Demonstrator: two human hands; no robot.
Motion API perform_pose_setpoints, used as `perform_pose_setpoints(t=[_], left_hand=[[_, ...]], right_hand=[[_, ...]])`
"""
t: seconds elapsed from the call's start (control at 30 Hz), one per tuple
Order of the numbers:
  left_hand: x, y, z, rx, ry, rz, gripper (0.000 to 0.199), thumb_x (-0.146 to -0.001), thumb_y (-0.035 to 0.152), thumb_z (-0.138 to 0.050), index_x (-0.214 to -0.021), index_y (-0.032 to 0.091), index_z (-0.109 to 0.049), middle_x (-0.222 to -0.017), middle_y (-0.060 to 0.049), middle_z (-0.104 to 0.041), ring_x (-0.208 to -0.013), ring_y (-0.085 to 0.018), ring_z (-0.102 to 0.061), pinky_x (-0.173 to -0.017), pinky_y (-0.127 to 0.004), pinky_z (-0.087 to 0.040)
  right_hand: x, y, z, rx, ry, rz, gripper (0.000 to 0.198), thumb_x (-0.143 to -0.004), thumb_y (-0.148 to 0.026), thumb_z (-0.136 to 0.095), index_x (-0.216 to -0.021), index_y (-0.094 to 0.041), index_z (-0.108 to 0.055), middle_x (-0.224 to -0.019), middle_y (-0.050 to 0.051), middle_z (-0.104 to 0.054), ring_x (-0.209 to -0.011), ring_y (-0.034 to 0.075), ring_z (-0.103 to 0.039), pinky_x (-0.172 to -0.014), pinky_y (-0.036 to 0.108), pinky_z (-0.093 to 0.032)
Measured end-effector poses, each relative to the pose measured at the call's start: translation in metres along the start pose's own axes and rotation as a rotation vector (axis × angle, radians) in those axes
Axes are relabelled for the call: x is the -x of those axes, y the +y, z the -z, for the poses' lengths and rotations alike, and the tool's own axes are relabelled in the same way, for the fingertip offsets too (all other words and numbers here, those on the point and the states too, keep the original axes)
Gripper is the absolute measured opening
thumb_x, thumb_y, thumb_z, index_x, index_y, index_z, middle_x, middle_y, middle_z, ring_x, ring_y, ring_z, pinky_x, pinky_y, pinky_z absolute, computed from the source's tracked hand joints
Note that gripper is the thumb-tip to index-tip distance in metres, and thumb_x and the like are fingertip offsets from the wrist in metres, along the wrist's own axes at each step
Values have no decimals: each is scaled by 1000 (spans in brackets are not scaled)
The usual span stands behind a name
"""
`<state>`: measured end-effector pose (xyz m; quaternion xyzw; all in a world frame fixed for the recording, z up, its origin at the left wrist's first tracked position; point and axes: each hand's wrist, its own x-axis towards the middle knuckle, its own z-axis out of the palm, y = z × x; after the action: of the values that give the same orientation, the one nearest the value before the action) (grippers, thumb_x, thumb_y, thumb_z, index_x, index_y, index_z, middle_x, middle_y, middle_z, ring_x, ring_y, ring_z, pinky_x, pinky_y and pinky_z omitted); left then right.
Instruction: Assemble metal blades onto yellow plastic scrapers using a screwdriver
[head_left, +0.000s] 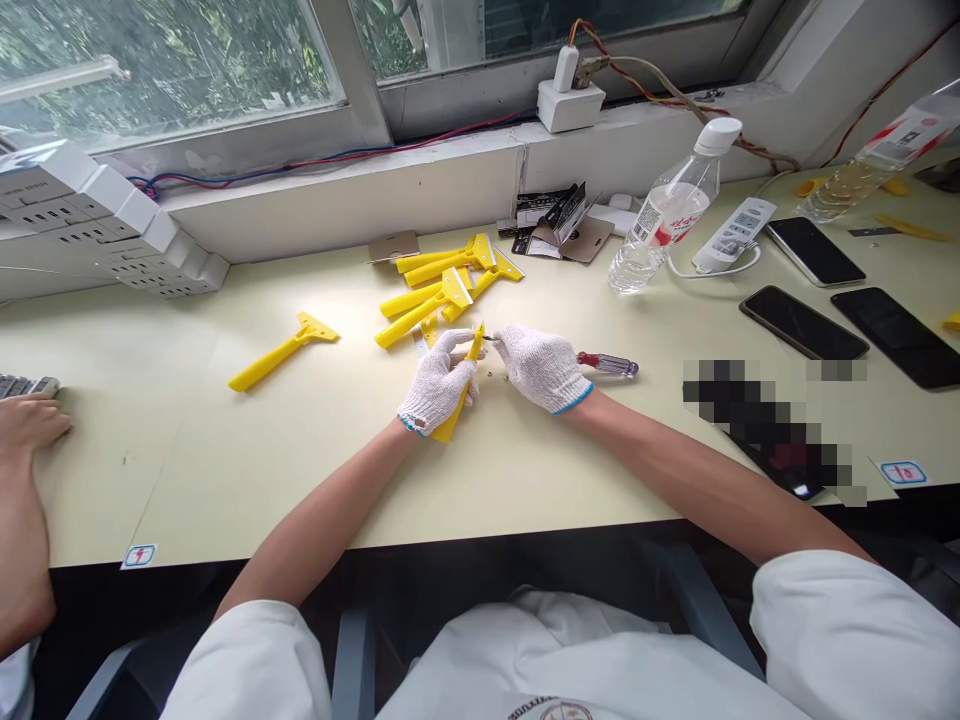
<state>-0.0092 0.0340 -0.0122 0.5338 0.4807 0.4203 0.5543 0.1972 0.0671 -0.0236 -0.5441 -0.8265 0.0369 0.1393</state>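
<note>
My left hand, in a white knit glove with a blue cuff, is closed around a yellow scraper held upright at a slant. Facing it, my gloved right hand is closed, fingers bent. A screwdriver with a red and clear purple handle sticks out behind this hand, in line with a thin dark tip at my fingers that meets the scraper's upper end. My palm hides its middle. Small metal nuts lie below, between my hands. Several yellow scrapers are heaped just beyond.
One scraper lies apart on the left. Black cardboard packaging, a water bottle and a power strip stand towards the window. Phones lie right. White boxes are stacked left, near another person's hand.
</note>
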Motion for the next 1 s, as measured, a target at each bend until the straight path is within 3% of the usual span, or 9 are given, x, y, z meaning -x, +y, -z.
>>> perform_pose_setpoints(t=[0.1,0.23,0.37,0.5,0.7,1.0], left_hand=[[0,0,-1,-4,0,-6,51,-89,24,-71,-138,24,-60,-118,-6,-80,-53,-11,-69,-47,-27,-58],[-1,-1,-1,0,1,-10,51,-88,23,-71,-138,24,-60,-118,-6,-81,-53,-10,-69,-46,-26,-57],[-1,-2,-1,-15,-3,-16,51,-89,23,-71,-139,24,-61,-119,-7,-81,-53,-9,-69,-46,-25,-58],[0,-1,-1,-22,-5,-12,51,-90,23,-70,-140,23,-61,-120,-7,-80,-53,-10,-69,-46,-26,-58],[0,1,-1,-47,-7,-12,51,-90,23,-68,-141,24,-61,-121,-7,-79,-54,-10,-69,-46,-26,-58],[1,2,-2,-36,-6,-15,50,-90,24,-68,-140,23,-61,-121,-8,-80,-54,-10,-69,-47,-26,-59]], right_hand=[[1,-5,2,10,14,-19,60,-124,-45,-34,-136,0,-70,-118,23,-74,-105,23,-68,-87,33,-46],[6,-11,7,19,36,-44,49,-115,-51,-63,-143,-11,-68,-129,14,-72,-111,21,-71,-98,38,-62],[10,-13,10,16,40,-48,48,-110,-50,-72,-142,-13,-69,-133,12,-71,-117,22,-72,-103,42,-65],[7,-10,9,13,28,-45,49,-114,-53,-64,-140,-11,-69,-128,14,-72,-112,21,-72,-101,39,-62],[0,-4,2,10,3,-18,66,-124,-49,-28,-126,2,-70,-110,27,-75,-104,25,-69,-87,34,-42],[0,-3,0,6,30,11,58,-124,-44,-27,-134,-1,-65,-112,25,-75,-100,23,-67,-83,34,-36]])
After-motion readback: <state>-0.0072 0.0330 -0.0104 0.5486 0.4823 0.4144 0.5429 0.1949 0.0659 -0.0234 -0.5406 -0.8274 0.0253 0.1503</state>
